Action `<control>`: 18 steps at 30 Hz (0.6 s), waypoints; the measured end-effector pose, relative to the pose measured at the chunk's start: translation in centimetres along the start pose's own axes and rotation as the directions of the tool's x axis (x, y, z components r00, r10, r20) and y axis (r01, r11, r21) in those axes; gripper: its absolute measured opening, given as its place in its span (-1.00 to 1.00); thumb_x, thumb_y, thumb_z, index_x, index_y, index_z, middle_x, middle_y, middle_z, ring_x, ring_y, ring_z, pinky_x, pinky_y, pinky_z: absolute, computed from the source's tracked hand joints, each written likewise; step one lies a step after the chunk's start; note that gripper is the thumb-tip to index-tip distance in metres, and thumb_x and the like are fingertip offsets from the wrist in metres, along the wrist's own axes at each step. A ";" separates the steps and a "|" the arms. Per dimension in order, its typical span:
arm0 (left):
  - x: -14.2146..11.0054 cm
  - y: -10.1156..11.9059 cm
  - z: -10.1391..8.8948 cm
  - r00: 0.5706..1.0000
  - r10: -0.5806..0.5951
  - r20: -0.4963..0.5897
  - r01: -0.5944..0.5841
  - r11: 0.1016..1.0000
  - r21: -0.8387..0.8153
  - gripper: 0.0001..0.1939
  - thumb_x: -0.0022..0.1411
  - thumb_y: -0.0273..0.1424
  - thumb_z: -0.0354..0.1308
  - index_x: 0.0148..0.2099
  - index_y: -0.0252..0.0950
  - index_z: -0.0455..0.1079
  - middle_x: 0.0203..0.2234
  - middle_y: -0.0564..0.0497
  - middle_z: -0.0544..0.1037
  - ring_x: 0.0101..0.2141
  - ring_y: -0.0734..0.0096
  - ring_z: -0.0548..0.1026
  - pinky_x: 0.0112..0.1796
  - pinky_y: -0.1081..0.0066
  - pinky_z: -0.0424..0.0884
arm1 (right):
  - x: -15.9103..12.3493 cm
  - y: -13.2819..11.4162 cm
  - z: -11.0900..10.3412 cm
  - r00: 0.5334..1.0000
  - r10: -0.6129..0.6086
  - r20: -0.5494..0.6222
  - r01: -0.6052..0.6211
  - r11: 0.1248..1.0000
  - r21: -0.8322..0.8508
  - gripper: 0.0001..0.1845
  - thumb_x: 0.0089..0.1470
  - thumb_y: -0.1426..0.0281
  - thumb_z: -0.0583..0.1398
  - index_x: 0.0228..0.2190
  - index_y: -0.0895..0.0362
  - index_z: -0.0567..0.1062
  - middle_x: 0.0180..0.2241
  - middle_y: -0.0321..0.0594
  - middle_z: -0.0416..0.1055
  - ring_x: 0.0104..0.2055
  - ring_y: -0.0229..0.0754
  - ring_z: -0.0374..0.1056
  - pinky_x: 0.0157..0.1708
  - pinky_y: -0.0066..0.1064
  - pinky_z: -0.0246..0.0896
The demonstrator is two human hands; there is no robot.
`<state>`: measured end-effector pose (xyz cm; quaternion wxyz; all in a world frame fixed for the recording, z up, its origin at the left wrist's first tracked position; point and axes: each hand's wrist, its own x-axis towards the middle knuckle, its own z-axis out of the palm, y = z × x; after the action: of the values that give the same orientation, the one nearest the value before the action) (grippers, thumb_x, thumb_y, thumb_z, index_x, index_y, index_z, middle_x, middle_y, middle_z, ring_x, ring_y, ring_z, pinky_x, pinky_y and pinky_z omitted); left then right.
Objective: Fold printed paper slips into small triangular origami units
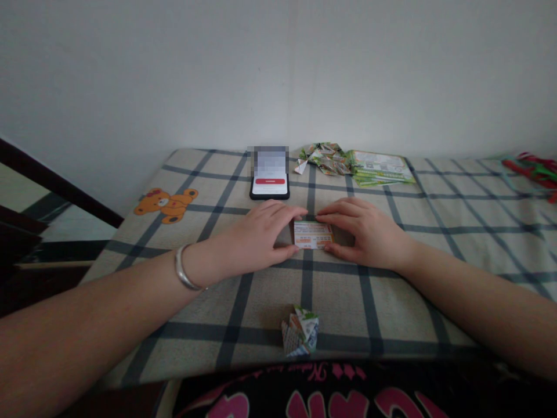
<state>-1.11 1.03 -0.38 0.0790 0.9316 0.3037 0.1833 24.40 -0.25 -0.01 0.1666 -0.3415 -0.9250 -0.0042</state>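
Dim, flat, greyish light fills the scene, and the wall (278, 75) darkens towards its outer corners. Soft shadow gathers under the curled fingers (339, 219). The phone (270, 187), near the tabletop's (209, 226) far edge, glows brightest, its upper part pixelated. Fine print on the card (312, 233) is blurred. Wide-angle stretching swells both forearms (130, 296) towards the sides; the shirt (261, 383) below the near edge sinks into black.
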 end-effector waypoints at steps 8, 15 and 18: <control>0.0 0.4 0.2 0.997 -0.009 -0.081 -0.003 0.989 -0.148 -0.47 0.16 -0.41 0.24 0.15 -0.22 0.16 0.02 -0.08 0.39 0.05 0.26 0.38 0.07 0.17 0.35 | 0.1 0.0 0.1 0.999 0.013 -0.041 -0.012 1.000 0.019 -0.53 0.09 0.21 0.24 0.00 0.17 0.44 -0.04 -0.05 0.46 -0.04 0.01 0.34 -0.05 -0.13 0.25; -0.1 0.8 -0.2 0.962 0.202 -0.183 -0.191 0.979 0.071 -0.43 0.19 -0.50 0.22 0.21 -0.28 0.13 0.00 -0.11 0.40 0.04 0.28 0.37 0.07 0.23 0.35 | 0.0 -0.2 -0.1 0.983 0.069 -0.171 -0.060 0.997 0.056 -0.79 0.10 0.36 0.25 -0.20 0.17 0.48 -0.31 -0.15 0.49 -0.26 -0.12 0.36 -0.27 -0.30 0.25; -0.1 0.8 -0.4 0.945 0.250 -0.212 -0.231 0.967 0.108 -0.49 0.22 -0.52 0.18 0.19 -0.30 0.16 -0.03 -0.10 0.42 0.01 0.31 0.38 0.05 0.26 0.36 | -0.1 -0.3 -0.2 0.971 0.039 -0.236 -0.027 0.998 0.056 -0.87 0.12 0.43 0.22 -0.24 0.15 0.48 -0.33 -0.18 0.49 -0.26 -0.14 0.37 -0.26 -0.31 0.25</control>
<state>-0.91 0.35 0.18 -0.0167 0.9375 0.2019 0.2830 24.38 -0.58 0.21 0.2847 -0.3494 -0.8925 -0.0178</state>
